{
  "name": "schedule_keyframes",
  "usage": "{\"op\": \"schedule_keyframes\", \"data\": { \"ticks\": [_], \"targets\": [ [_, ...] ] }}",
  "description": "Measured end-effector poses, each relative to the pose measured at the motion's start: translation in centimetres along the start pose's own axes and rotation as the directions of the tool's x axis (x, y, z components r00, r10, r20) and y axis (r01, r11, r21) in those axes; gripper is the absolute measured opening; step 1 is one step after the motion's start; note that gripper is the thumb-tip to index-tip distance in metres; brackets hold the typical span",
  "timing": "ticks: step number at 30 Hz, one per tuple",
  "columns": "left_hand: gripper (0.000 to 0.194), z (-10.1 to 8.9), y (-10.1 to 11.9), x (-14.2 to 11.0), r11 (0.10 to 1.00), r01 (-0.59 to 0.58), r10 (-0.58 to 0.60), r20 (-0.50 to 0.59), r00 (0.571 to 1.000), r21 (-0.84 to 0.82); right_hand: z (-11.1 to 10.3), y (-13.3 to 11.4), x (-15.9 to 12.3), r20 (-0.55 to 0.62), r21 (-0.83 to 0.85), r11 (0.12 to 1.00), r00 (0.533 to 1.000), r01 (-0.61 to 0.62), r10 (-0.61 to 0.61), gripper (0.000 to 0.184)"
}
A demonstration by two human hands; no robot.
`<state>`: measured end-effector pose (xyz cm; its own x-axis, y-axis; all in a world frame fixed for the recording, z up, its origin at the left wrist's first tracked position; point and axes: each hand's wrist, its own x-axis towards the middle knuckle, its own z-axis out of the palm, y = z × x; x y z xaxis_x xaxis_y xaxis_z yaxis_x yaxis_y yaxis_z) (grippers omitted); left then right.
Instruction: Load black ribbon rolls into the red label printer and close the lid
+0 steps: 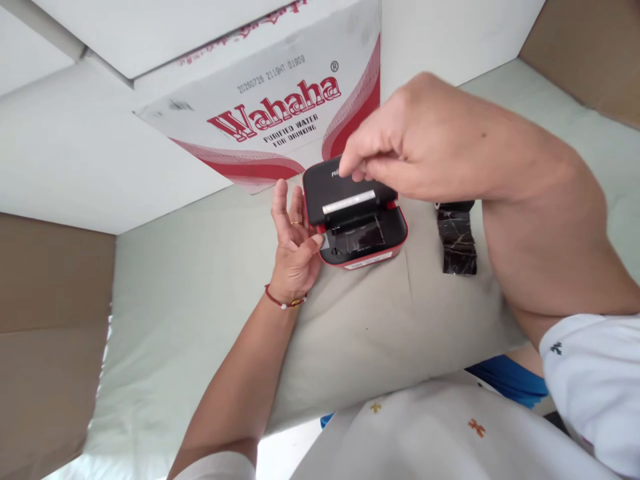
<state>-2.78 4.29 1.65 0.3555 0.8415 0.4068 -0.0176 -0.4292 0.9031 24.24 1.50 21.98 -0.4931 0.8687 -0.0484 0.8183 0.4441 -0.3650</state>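
A small red and black device [367, 241] with a hinged black lid [325, 190] raised sits on a pale cloth-covered surface [200, 293]. My left hand [295, 247] rests against the device's left side, fingers stretched up and thumb touching its edge. My right hand [425, 143] hovers over the raised lid, fingertips curled down onto its top edge. A silver strip shows under the lid, and a dark glossy compartment lies open below it.
A white and red "Wahaha" cardboard box [280, 107] stands right behind the device. A dark glossy strip of material [457, 240] lies to its right. Brown board [45, 347] edges the left side and the far right corner.
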Motion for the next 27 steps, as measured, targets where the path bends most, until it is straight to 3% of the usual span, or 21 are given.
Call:
{"op": "schedule_keyframes", "data": {
  "ticks": [3, 7, 10, 13, 19, 27],
  "targets": [
    [0.106, 0.2, -0.6, 0.0, 0.999, -0.035, 0.035, -0.007, 0.999, 0.006, -1.0, -0.4, -0.7, -0.192, 0.003, 1.0, 0.981, -0.027, 0.027, 0.052],
    [0.103, 0.1, -1.5, -0.1, 0.999, -0.05, 0.049, 0.033, 0.998, 0.018, -1.7, -0.8, -1.5, -0.265, 0.02, 0.994, 0.958, -0.107, 0.109, 0.046],
    [0.097, 0.2, -2.0, -0.1, 0.999, -0.03, 0.032, 0.067, 0.997, -0.031, -1.1, -0.9, -0.9, -0.193, 0.013, 0.997, 0.978, -0.076, 0.077, 0.047],
    [0.093, 0.3, -2.3, -0.1, 0.996, 0.003, 0.006, 0.098, 0.995, -0.085, 0.9, -0.2, 0.9, -0.076, -0.073, 0.995, 0.995, -0.073, 0.067, 0.047],
    [0.095, 0.3, -2.4, -0.1, 0.994, 0.027, -0.017, 0.106, 0.994, -0.102, 5.3, 1.3, 4.3, -0.018, -0.213, 0.955, 0.978, -0.208, 0.209, 0.032],
    [0.094, 0.4, -2.6, 0.0, 0.995, -0.005, 0.015, 0.096, 0.995, -0.102, 5.6, 0.6, 4.7, 0.072, -0.271, 0.938, 0.967, -0.218, 0.246, 0.023]
  ]
}}
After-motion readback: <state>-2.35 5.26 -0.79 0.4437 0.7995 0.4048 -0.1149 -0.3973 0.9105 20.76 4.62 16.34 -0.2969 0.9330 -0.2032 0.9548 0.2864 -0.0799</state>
